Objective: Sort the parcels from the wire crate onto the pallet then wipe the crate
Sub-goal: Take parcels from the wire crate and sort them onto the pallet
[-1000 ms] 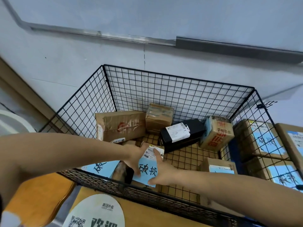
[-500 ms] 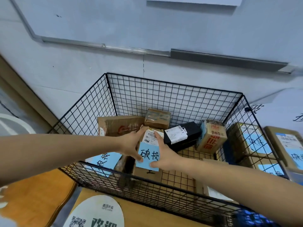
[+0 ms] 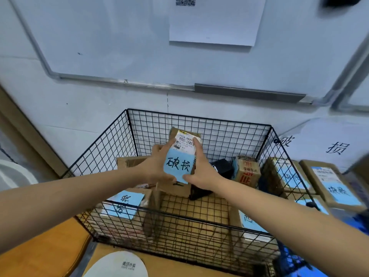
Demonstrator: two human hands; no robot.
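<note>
A black wire crate (image 3: 199,118) stands against the wall. Above its middle I hold a small cardboard parcel (image 3: 179,162) with a white shipping label and a blue note with black handwriting. My left hand (image 3: 157,166) grips its left side and my right hand (image 3: 201,172) grips its right side. Inside the crate lie more parcels: one with a blue note at the front left (image 3: 123,204), a black one (image 3: 221,168) behind my right hand, a red-printed box (image 3: 247,170), and one at the front right (image 3: 249,222).
To the right, outside the crate, labelled cardboard parcels (image 3: 333,184) with blue notes are stacked. An orange wooden surface (image 3: 40,250) and a round white sticker (image 3: 117,264) lie in front. A sheet of paper (image 3: 215,21) hangs on the wall.
Both hands have lifted the blue-noted parcel up from the crate floor to above the other parcels. The camera has tilted upward, showing more wall.
</note>
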